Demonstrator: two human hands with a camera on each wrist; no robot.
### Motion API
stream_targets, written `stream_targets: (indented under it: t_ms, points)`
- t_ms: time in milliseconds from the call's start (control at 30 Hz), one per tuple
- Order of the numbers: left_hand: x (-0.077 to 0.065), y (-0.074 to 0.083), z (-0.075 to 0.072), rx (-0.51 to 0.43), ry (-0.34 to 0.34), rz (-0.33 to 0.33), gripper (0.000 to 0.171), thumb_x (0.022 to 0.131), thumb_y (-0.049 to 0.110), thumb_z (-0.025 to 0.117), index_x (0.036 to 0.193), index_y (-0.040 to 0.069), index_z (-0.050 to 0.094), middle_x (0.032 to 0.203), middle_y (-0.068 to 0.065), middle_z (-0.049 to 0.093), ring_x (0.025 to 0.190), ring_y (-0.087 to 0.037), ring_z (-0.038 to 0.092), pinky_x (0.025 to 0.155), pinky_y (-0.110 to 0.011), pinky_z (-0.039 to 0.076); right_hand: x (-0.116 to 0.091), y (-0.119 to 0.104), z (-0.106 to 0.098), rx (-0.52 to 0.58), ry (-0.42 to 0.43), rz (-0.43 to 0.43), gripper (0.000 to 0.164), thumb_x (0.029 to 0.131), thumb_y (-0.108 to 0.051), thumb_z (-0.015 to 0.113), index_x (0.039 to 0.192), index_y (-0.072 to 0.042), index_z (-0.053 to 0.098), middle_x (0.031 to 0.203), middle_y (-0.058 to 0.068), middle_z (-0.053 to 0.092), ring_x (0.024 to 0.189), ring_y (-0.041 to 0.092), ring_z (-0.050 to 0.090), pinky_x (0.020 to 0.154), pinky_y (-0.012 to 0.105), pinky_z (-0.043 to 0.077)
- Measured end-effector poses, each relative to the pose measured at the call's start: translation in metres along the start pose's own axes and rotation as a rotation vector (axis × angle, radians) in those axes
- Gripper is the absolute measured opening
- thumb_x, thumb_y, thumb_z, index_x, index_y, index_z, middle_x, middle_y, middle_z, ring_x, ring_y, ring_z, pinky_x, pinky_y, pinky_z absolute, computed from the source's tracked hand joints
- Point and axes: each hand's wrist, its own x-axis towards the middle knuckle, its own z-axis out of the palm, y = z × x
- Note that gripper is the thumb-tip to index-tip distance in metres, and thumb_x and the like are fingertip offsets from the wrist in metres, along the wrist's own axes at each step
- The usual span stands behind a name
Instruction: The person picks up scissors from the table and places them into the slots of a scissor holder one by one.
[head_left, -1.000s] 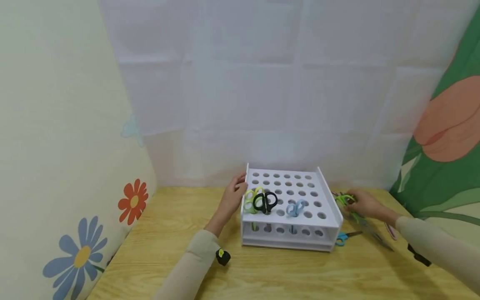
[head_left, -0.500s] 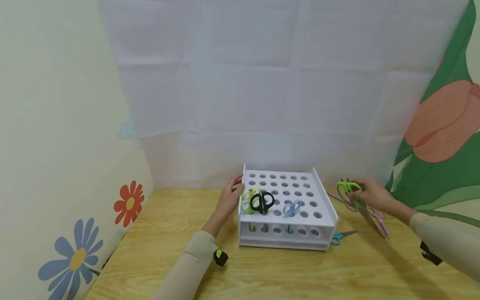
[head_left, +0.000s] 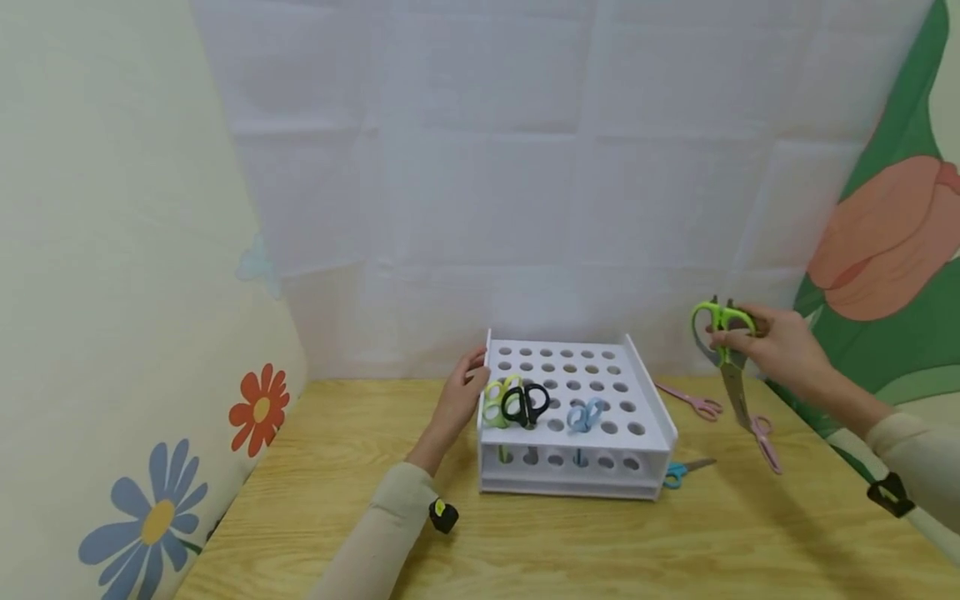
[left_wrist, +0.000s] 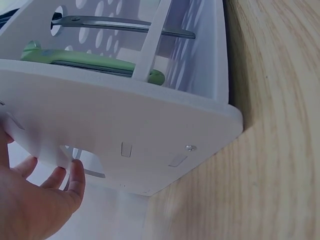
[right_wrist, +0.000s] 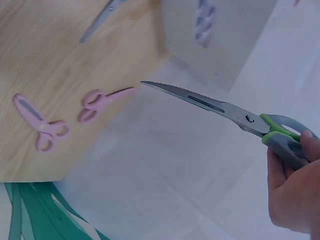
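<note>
The green-and-grey kitchen shears (head_left: 733, 390) hang blades-down from my right hand (head_left: 783, 348), which grips their handles above the table's right side. In the right wrist view their long blade (right_wrist: 210, 103) points away from the hand. My left hand (head_left: 456, 407) rests on the left side wall of a white holed rack (head_left: 577, 445); in the left wrist view its fingertips (left_wrist: 76, 172) touch the panel (left_wrist: 150, 135) by a cutout. Standing in the rack's holes are black scissors (head_left: 527, 408), light blue scissors (head_left: 582, 420) and yellow-green scissors (head_left: 498, 415).
Two pink pairs of scissors (head_left: 707, 407) (right_wrist: 44, 127) lie on the wooden table (head_left: 570, 550) right of the rack. Blue-handled scissors (head_left: 675, 473) lie by the rack's front right corner. A white sheet (head_left: 487, 208) hangs behind, with painted walls at both sides.
My right hand has lifted the kitchen shears up off the table and to the right, uncovering the pink scissors beneath. The left hand stays on the rack.
</note>
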Motion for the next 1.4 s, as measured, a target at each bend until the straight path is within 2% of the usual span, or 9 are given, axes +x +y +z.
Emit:
stream_targets:
  t_ms: [133, 200, 267, 433, 500, 733, 867, 1133, 1400]
  points:
    - [-0.001, 0.0, -0.002, -0.003, -0.007, 0.0, 0.049, 0.105, 0.03, 0.053, 0.153, 0.02, 0.047, 0.147, -0.011, 0.051, 0.128, -0.033, 0.051, 0.104, -0.051, 0.042, 0.005, -0.019, -0.008, 0.061, 0.046, 0.008, 0.031, 0.095, -0.03, 0.075, 0.114, -0.005, 0.07, 0.09, 0.013, 0.068, 0.062, 0.018, 0.042, 0.048, 0.033, 0.033]
    - [-0.002, 0.001, -0.003, -0.01, -0.011, 0.0, 0.049, 0.105, 0.029, 0.053, 0.153, 0.019, 0.047, 0.148, -0.011, 0.05, 0.128, -0.033, 0.051, 0.104, -0.051, 0.042, 0.007, -0.027, -0.011, 0.087, 0.069, -0.004, 0.03, 0.095, -0.03, 0.076, 0.111, -0.006, 0.071, 0.084, 0.011, 0.067, 0.058, 0.015, 0.037, 0.047, 0.033, 0.032]
    - [-0.002, 0.001, -0.004, -0.015, -0.011, -0.006, 0.049, 0.105, 0.029, 0.053, 0.153, 0.02, 0.047, 0.147, -0.01, 0.05, 0.129, -0.033, 0.051, 0.104, -0.051, 0.042, 0.009, -0.036, -0.013, 0.118, 0.095, -0.009, 0.03, 0.094, -0.031, 0.076, 0.111, -0.006, 0.071, 0.085, 0.006, 0.069, 0.06, 0.009, 0.045, 0.05, 0.027, 0.036]
    - [-0.001, 0.002, -0.003, -0.014, -0.03, -0.013, 0.051, 0.105, 0.033, 0.053, 0.154, 0.021, 0.046, 0.148, -0.008, 0.05, 0.13, -0.032, 0.05, 0.104, -0.051, 0.042, 0.015, -0.056, -0.016, 0.302, 0.146, -0.002, 0.037, 0.094, -0.028, 0.076, 0.121, -0.003, 0.07, 0.106, -0.002, 0.076, 0.096, 0.005, 0.066, 0.076, 0.014, 0.05]
    - [0.0, 0.002, -0.004, -0.015, -0.034, -0.007, 0.051, 0.105, 0.034, 0.053, 0.154, 0.021, 0.046, 0.148, -0.008, 0.05, 0.13, -0.032, 0.049, 0.105, -0.051, 0.042, 0.018, -0.062, -0.013, 0.392, 0.163, -0.012, 0.038, 0.095, -0.024, 0.075, 0.124, -0.001, 0.068, 0.108, 0.0, 0.076, 0.098, 0.007, 0.068, 0.079, 0.015, 0.052]
    - [0.0, 0.0, -0.003, -0.005, -0.02, 0.012, 0.048, 0.105, 0.029, 0.054, 0.152, 0.021, 0.049, 0.146, -0.012, 0.051, 0.127, -0.034, 0.052, 0.103, -0.052, 0.044, 0.023, -0.073, 0.019, 0.926, 0.214, -0.012, 0.038, 0.09, -0.004, 0.077, 0.121, 0.012, 0.063, 0.104, 0.013, 0.075, 0.09, 0.021, 0.074, 0.078, 0.028, 0.057]
    - [-0.002, -0.001, 0.001, -0.006, -0.025, 0.017, 0.048, 0.104, 0.028, 0.054, 0.151, 0.02, 0.05, 0.145, -0.013, 0.052, 0.126, -0.035, 0.053, 0.103, -0.051, 0.043, 0.023, -0.076, 0.035, 0.942, 0.241, 0.021, 0.038, 0.088, -0.006, 0.08, 0.118, 0.011, 0.063, 0.103, 0.012, 0.075, 0.087, 0.022, 0.074, 0.076, 0.029, 0.057]
    - [-0.002, 0.008, 0.007, -0.01, -0.029, 0.022, 0.049, 0.105, 0.028, 0.055, 0.152, 0.018, 0.048, 0.146, -0.013, 0.052, 0.128, -0.035, 0.052, 0.103, -0.051, 0.043, 0.023, -0.082, 0.061, 0.911, 0.167, 0.102, 0.04, 0.092, -0.013, 0.077, 0.125, 0.0, 0.058, 0.114, 0.015, 0.072, 0.097, 0.026, 0.073, 0.084, 0.03, 0.056]
    - [0.001, 0.005, 0.011, 0.001, -0.039, 0.049, 0.047, 0.105, 0.026, 0.055, 0.15, 0.017, 0.05, 0.142, -0.012, 0.054, 0.124, -0.033, 0.055, 0.104, -0.049, 0.043, 0.014, -0.077, 0.086, 0.85, 0.128, 0.132, 0.037, 0.096, -0.012, 0.073, 0.123, 0.003, 0.053, 0.112, 0.014, 0.073, 0.096, 0.026, 0.073, 0.083, 0.032, 0.057]
